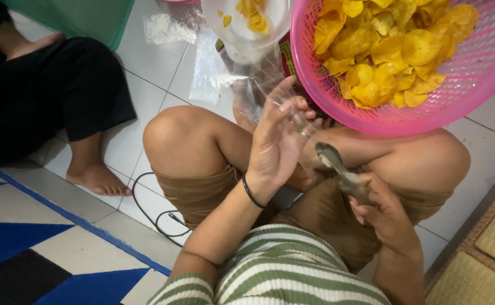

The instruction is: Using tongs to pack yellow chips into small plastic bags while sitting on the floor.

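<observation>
The basket (pixel 394 107) sits on the person's right knee (pixel 428 158), filled with chips (pixel 388 51). To its left, farther from the person, a bowl (pixel 247 25) holds a few more chips. Plastic bags (pixel 202 62) lie on the floor (pixel 145 62) left of the bowl. The left hand (pixel 278 141) is raised between the two knees, below the bowl, touching a clear bag (pixel 264 85). The right hand (pixel 380 212) is lower and to the right, holding a spoon (pixel 335 164) that points up toward the basket. A cable (pixel 151 217) lies on the floor beside the left thigh. Another person's leg (pixel 83 113) and foot (pixel 97 178) rest further left. A mat (pixel 484 254) lies at the right edge.
</observation>
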